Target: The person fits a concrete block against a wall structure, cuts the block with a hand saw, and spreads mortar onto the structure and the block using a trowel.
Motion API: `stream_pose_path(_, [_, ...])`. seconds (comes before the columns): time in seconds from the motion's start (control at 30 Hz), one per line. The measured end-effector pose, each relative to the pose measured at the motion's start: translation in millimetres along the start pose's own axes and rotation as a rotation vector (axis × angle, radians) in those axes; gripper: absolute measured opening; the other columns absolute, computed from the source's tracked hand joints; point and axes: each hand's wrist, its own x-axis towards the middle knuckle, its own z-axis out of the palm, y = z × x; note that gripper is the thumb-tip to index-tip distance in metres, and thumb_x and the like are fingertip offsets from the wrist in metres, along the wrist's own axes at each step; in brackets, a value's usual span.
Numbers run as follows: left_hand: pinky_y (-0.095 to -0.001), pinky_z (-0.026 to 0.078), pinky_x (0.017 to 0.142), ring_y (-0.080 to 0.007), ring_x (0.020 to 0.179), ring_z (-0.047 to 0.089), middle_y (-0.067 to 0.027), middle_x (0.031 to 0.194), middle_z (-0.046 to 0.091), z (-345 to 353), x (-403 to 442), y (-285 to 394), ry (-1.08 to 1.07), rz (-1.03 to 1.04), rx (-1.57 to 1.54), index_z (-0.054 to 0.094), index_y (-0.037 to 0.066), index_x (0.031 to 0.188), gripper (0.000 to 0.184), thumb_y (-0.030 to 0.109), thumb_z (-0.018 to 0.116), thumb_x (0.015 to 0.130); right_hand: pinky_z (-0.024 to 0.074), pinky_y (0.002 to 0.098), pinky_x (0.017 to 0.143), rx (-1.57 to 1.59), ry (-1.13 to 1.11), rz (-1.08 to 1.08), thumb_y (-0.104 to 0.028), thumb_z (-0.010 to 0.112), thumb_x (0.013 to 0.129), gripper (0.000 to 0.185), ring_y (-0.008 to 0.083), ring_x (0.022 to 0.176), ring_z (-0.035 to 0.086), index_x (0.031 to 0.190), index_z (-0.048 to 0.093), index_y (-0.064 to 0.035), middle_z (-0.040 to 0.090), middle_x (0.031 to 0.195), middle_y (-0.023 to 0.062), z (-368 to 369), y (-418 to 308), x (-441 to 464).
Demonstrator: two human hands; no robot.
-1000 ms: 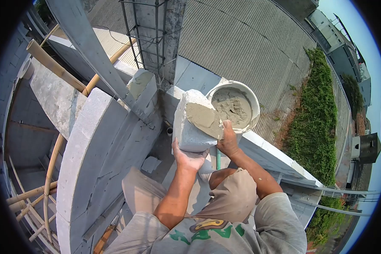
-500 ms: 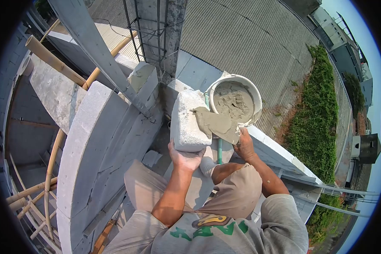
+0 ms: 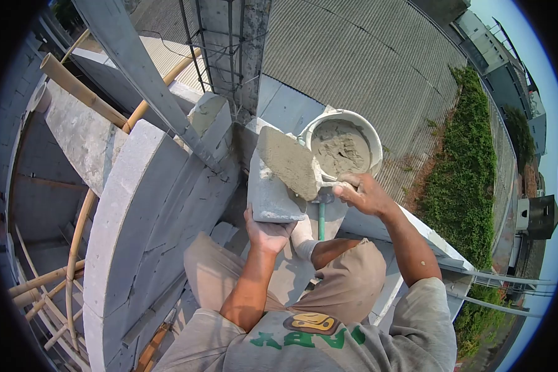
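A pale block (image 3: 271,197) rests in my left hand (image 3: 268,233), whose fingers wrap round its lower end. My right hand (image 3: 361,193) is closed on the handle of a trowel (image 3: 290,165). The trowel's blade lies over the block's upper face and is coated with grey mortar, so the metal and the face below it are mostly hidden. Just behind the trowel handle, a white bucket (image 3: 379,155) holds wet grey mortar (image 3: 341,147).
A curved block wall (image 3: 121,229) rises on the left, with bamboo poles (image 3: 74,260) beyond it. A long grey beam (image 3: 139,74) slants down near a concrete column with steel bars (image 3: 248,56). A low wall (image 3: 437,239) runs at the right; a corrugated roof lies beyond.
The trowel has swung up from the block's right edge onto its upper face, its mortared side now covering much of it. My right hand has shifted up and turned; my left hand stays under the block.
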Motion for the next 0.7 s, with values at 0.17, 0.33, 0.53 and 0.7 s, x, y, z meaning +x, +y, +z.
stream_pose_path(0.17, [-0.0571, 0.043, 0.106, -0.0343, 0.132, 0.049, -0.0114, 0.145, 0.050, -1, -13, 0, -0.031, 0.028, 0.008, 0.048, 0.015, 0.144, 0.067, 0.058, 0.042, 0.093, 0.0510, 0.0454, 0.074, -0.317, -0.008, -0.054, -0.050, 0.053, 0.097, 0.053, 0.0396, 0.078, 0.065, 0.088, 0.069, 0.0000, 0.068, 0.082, 0.0231, 17, 39, 13])
stream_pose_path(0.33, [-0.0583, 0.045, 0.104, -0.0340, 0.131, 0.050, -0.0098, 0.143, 0.053, -4, -16, 3, -0.063, 0.036, -0.026, 0.050, 0.016, 0.143, 0.066, 0.058, 0.043, 0.093, 0.0509, 0.0494, 0.074, -0.520, 0.018, 0.016, -0.055, 0.052, 0.096, 0.057, 0.0431, 0.082, 0.066, 0.088, 0.070, -0.0021, 0.068, 0.082, 0.0238, 8, 90, -19])
stream_pose_path(0.53, [-0.0582, 0.046, 0.103, -0.0338, 0.131, 0.051, -0.0088, 0.143, 0.053, -16, -6, 10, -0.074, 0.044, -0.018, 0.051, 0.018, 0.142, 0.065, 0.060, 0.042, 0.093, 0.0510, 0.0507, 0.070, -0.561, 0.183, 0.179, -0.057, 0.052, 0.096, 0.059, 0.0471, 0.075, 0.063, 0.091, 0.071, -0.0019, 0.065, 0.077, 0.0273, -16, 84, -46])
stream_pose_path(0.7, [-0.0585, 0.046, 0.102, -0.0336, 0.131, 0.050, -0.0093, 0.143, 0.053, -11, -4, 5, -0.093, 0.042, -0.022, 0.049, 0.018, 0.144, 0.066, 0.061, 0.041, 0.094, 0.0505, 0.0403, 0.056, -0.198, 0.025, 0.321, -0.058, 0.050, 0.097, 0.062, 0.0270, 0.060, 0.062, 0.083, 0.066, 0.0000, 0.060, 0.064, 0.0135, -15, 27, -33])
